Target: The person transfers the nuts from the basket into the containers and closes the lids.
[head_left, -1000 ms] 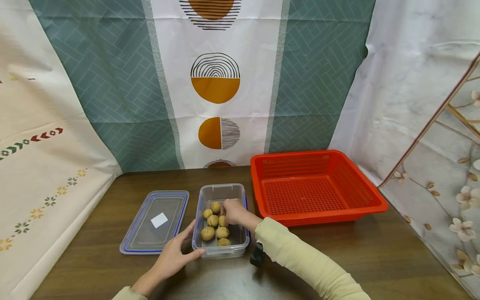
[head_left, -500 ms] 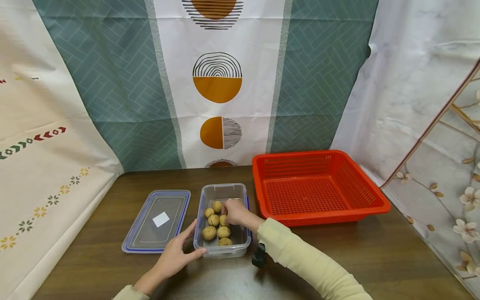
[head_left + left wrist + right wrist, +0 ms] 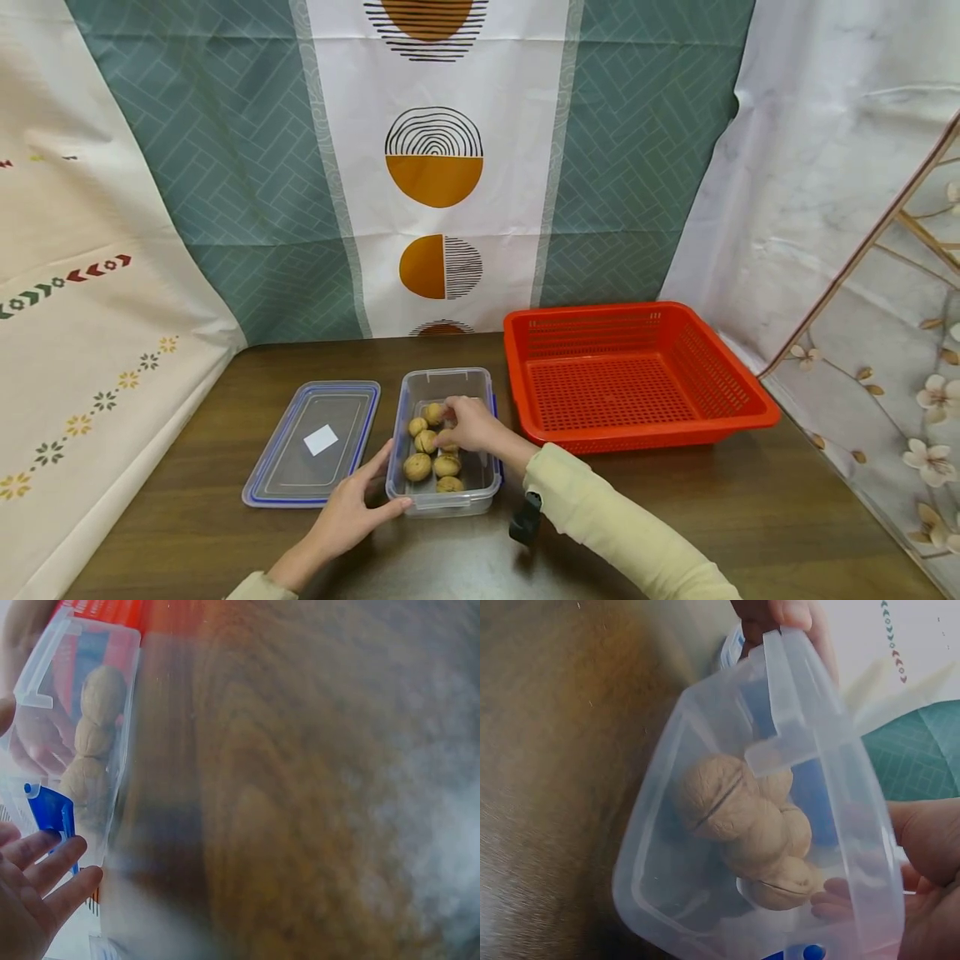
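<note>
A clear plastic food container (image 3: 450,505) with blue side clips stands uncovered on the table, several walnuts (image 3: 417,467) lying inside. My left hand (image 3: 345,510) rests at its near left corner, thumb along the front wall and fingers against the left side. In the left wrist view those fingers (image 3: 64,862) lie fairly straight by the blue clip (image 3: 51,810). My right hand (image 3: 476,427) reaches down into the container over the walnuts, thumb and fingers spread apart. The right wrist view shows its fingertips (image 3: 832,898) close beside one walnut (image 3: 780,883).
Left of the container lies its clear lid (image 3: 300,475) with a blue seal and a white label (image 3: 320,439). A red perforated plastic basket (image 3: 611,392) stands to the right. Patterned cloths (image 3: 442,192) hang behind and at both sides of the wooden table (image 3: 420,567).
My right hand's thumb and fingers have spread from a closer, bunched pose, and the hand has turned slightly above the walnuts. The left hand keeps its place at the container.
</note>
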Demonstrator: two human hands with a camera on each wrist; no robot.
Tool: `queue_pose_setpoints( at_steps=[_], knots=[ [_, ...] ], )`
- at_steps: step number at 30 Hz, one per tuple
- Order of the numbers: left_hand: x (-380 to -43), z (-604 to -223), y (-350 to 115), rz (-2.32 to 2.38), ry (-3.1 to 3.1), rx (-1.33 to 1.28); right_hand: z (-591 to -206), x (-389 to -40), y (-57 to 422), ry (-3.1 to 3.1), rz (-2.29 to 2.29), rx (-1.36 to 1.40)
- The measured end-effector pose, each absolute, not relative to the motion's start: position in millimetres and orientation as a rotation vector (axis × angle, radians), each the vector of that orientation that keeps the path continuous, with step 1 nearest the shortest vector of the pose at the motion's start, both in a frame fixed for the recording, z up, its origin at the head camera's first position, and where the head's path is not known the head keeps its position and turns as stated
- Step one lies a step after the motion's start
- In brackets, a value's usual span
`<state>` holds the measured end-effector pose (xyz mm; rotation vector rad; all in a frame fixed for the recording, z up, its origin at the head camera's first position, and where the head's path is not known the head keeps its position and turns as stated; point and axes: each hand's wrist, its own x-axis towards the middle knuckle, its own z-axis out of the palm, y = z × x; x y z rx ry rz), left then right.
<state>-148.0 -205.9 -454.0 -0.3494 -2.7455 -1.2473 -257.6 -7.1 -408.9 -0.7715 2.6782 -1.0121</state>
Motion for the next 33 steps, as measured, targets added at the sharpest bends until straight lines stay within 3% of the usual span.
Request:
queue_pose_setpoints(
  at_steps=[19, 33],
  knots=[
    [-150.1, -448.7, -208.5, -0.967, -2.778, -0.356, -403.8, -226.8, 23.1, 2.509, -1.320, -0.896],
    [-162.2, -416.5, -224.8, -0.850, -2.747, -0.385, -403.1, -216.6, 40.4, 2.467, -1.451, -0.911]
  ],
)
